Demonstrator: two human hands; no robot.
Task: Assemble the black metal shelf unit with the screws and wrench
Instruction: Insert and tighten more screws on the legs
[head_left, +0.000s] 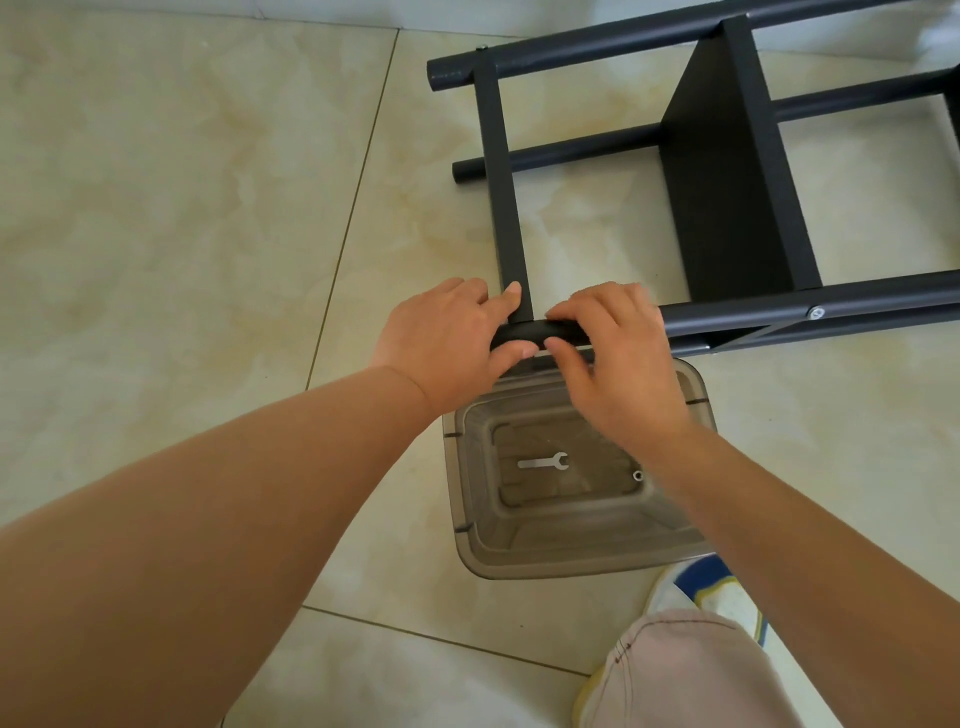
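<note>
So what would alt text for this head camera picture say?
Both hands, left and right, grip the end of a black tube on a shelf frame lying on a tiled floor. Below them, a clear tub holds a wrench.

There are two hands: a left hand (447, 338) and a right hand (618, 358). There is one black shelf (727, 171), one clear box (566, 540), one wrench (543, 461) and one shoe (722, 592).

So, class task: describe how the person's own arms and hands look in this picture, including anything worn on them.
Both forearms are bare right up to the picture's edge: no sleeves show. The left hand and right hand wear no gloves, and no rings, watch or bracelets are visible. Fingernails look short and unpainted. No markings show on either arm.
</note>
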